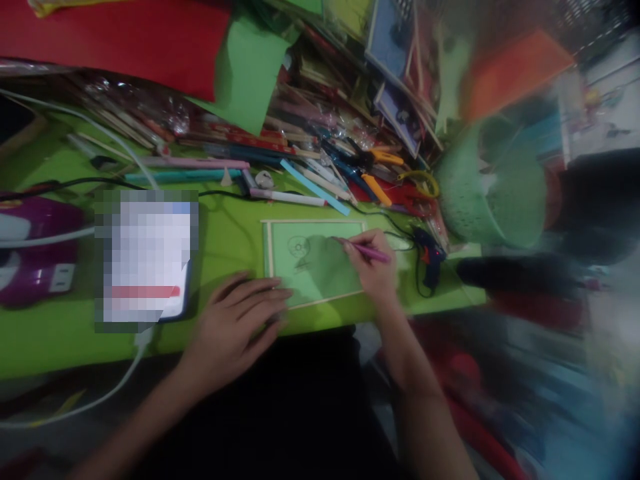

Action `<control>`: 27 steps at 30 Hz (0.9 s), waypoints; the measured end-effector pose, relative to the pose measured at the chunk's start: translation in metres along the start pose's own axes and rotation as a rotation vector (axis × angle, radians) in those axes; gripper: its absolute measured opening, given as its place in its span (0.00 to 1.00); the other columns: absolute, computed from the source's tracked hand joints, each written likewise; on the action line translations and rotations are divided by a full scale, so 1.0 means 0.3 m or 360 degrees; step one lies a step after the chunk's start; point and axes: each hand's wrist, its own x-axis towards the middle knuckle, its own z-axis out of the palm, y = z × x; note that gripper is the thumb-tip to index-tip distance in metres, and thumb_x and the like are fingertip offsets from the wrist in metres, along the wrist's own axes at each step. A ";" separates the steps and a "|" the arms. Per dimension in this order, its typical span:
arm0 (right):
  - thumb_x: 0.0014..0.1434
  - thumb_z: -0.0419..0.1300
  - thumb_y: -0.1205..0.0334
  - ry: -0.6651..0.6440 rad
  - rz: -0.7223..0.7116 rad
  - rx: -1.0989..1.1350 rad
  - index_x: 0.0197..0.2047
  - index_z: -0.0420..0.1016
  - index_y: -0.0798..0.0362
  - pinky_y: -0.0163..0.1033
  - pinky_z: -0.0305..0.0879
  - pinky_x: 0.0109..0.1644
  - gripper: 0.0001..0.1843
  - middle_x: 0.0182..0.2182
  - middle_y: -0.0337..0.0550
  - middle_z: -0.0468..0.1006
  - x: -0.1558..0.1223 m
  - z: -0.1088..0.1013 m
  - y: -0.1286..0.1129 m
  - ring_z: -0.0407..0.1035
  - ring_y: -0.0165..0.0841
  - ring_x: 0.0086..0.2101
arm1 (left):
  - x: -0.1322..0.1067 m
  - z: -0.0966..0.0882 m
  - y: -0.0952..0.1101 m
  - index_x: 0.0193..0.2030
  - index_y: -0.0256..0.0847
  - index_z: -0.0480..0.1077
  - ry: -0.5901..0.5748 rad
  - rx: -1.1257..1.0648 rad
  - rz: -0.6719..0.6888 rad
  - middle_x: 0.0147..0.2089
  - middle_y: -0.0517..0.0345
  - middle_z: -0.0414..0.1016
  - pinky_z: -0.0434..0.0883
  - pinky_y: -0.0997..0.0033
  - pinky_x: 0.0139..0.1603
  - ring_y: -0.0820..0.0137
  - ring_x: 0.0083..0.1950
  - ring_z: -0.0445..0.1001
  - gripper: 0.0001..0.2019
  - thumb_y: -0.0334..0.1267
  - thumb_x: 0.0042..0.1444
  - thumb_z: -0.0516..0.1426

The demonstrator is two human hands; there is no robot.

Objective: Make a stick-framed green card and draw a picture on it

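A pale green card [313,263] edged with thin wooden sticks lies on the bright green table [230,233], with a small pencil drawing near its upper left. My right hand [373,267] is closed around a pink pen [365,250] whose tip rests on the card's upper middle. My left hand [240,320] lies flat with fingers spread, its fingertips pressing the card's lower left corner.
A blue-black glue gun [429,257] lies right of the card. A green plastic basket [493,187] stands at the right. Several pens, sticks, scissors and coloured papers are heaped along the back. A blurred-out tablet [147,257] and a purple device [35,250] lie to the left.
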 end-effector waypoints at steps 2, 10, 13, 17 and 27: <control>0.63 0.65 0.53 0.0034 -0.0012 -0.0026 0.38 0.72 0.48 0.37 0.68 0.33 0.09 0.30 0.36 0.78 -0.001 0.001 -0.002 0.71 0.31 0.31 | 0.000 -0.001 0.000 0.52 0.46 0.72 0.0007 0.0005 0.0007 0.55 0.58 0.85 0.64 0.48 0.68 0.58 0.61 0.79 0.08 0.35 0.68 0.58; 0.63 0.64 0.58 0.0088 -0.0041 -0.0010 0.36 0.70 0.48 0.37 0.63 0.31 0.07 0.27 0.33 0.73 -0.004 -0.002 0.000 0.67 0.30 0.28 | 0.003 -0.002 0.005 0.51 0.47 0.72 0.0018 0.0003 -0.0004 0.55 0.59 0.85 0.65 0.48 0.68 0.58 0.61 0.79 0.07 0.35 0.68 0.57; 0.63 0.64 0.59 0.0104 -0.0044 -0.0021 0.35 0.70 0.48 0.37 0.62 0.32 0.07 0.27 0.33 0.73 -0.007 -0.004 0.004 0.66 0.30 0.28 | 0.002 -0.001 0.006 0.52 0.47 0.72 0.0010 -0.0001 -0.0012 0.55 0.59 0.84 0.65 0.48 0.68 0.58 0.61 0.79 0.08 0.35 0.68 0.57; 0.63 0.64 0.59 0.0108 -0.0032 0.0012 0.34 0.69 0.48 0.38 0.62 0.32 0.08 0.27 0.34 0.72 -0.011 -0.006 0.014 0.67 0.31 0.29 | 0.001 -0.001 0.004 0.52 0.46 0.72 0.0000 0.0012 0.0001 0.55 0.58 0.84 0.64 0.48 0.68 0.58 0.61 0.79 0.08 0.35 0.68 0.57; 0.58 0.62 0.61 0.0148 -0.0037 -0.0026 0.31 0.68 0.48 0.37 0.60 0.31 0.07 0.25 0.32 0.69 -0.011 -0.011 0.018 0.64 0.30 0.27 | 0.005 -0.003 0.003 0.52 0.45 0.72 -0.0010 0.0044 0.0033 0.55 0.58 0.85 0.63 0.48 0.68 0.58 0.61 0.78 0.07 0.36 0.69 0.57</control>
